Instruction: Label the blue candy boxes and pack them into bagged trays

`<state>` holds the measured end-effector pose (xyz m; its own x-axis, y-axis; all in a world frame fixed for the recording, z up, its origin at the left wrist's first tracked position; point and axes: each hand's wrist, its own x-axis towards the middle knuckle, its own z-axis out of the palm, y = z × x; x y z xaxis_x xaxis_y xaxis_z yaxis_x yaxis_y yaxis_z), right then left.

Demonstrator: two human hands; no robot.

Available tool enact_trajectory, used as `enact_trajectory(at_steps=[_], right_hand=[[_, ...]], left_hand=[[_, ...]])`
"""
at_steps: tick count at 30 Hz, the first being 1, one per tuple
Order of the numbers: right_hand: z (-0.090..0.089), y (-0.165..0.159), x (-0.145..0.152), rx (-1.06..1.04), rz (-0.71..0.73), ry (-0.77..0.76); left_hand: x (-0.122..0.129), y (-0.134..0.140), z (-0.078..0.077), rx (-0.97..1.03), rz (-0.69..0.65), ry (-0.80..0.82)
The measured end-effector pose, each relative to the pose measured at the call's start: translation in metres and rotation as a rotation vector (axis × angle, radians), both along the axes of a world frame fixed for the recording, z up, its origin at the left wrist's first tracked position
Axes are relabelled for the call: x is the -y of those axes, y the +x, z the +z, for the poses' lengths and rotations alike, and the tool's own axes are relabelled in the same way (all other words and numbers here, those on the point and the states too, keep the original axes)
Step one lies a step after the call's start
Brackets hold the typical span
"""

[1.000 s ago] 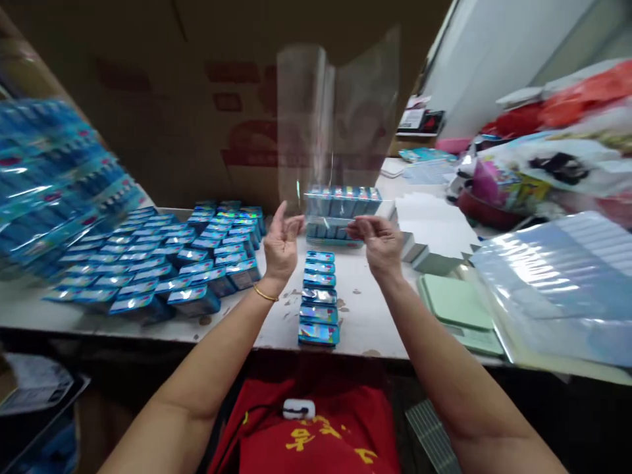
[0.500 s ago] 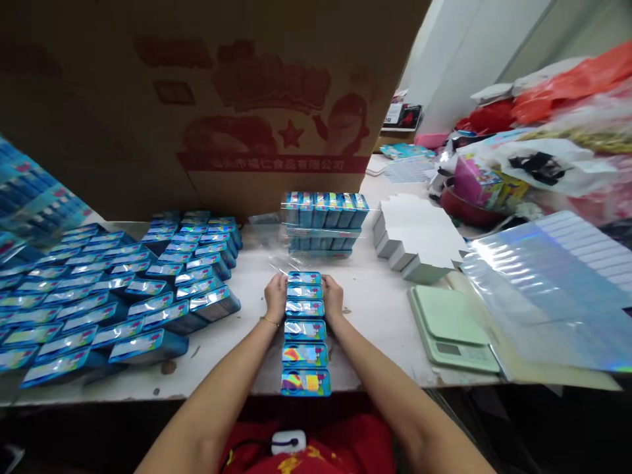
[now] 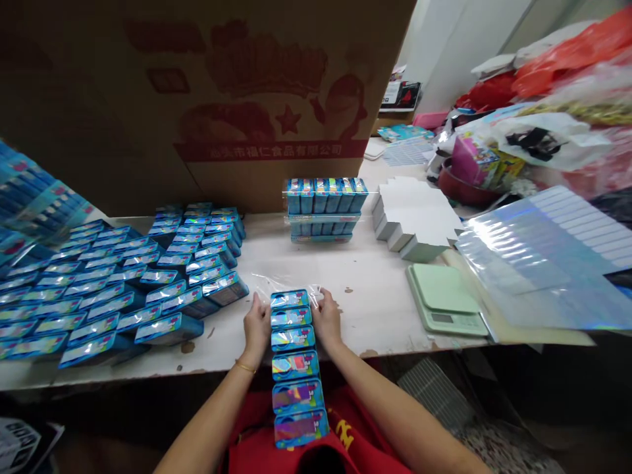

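A row of several small blue boxes with shiny labels lies lengthwise between my hands, its near end over the table edge against my red clothing. Transparent plastic film stretches across the far end of the row. My left hand is closed at the row's left side, thumb up, pinching the film's edge. On the right, my right hand grips the opposite edge of the film between thumb and fingers. Farther back on the table stands a film-wrapped pack of similar blue boxes.
Many blue boxes stand in rows at the left, with wrapped packs beyond. A large cardboard carton rises behind. To the right are stacked white cards, a green scale, plastic sheets and heaped bags.
The row of boxes has come nearer to my body, past the table edge. My hands have moved slightly apart, drawing the film wider at the far end. The camera view has shifted.
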<state>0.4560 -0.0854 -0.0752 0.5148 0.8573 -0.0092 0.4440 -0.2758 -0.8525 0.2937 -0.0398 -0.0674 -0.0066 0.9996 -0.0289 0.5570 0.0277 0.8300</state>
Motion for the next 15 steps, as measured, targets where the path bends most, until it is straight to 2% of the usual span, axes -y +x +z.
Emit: enact_trajectory(at_steps=[4,6,8,10,12,13,15], right_hand=[[0.01,0.013,0.01,0.522,0.15,-0.111],[0.014,0.019,0.009,0.744,0.249,-0.06],[0.017,0.024,0.005,0.89,0.339,0.036],[0.02,0.029,-0.001,0.948,0.444,0.085],[0.023,0.033,-0.008,0.912,0.508,0.044],[0.025,0.036,-0.012,0.856,0.494,-0.001],[0.03,0.039,-0.017,0.692,0.37,-0.109]], left_hand=[[0.003,-0.009,0.019,-0.368,-0.223,0.092],[0.001,-0.009,0.026,-0.523,-0.296,0.177],[-0.004,-0.006,0.03,-0.624,-0.292,0.293],[-0.01,-0.003,0.032,-0.702,-0.309,0.385],[-0.017,-0.001,0.034,-0.767,-0.376,0.413],[-0.021,0.0,0.036,-0.788,-0.407,0.411],[-0.027,0.001,0.039,-0.804,-0.426,0.399]])
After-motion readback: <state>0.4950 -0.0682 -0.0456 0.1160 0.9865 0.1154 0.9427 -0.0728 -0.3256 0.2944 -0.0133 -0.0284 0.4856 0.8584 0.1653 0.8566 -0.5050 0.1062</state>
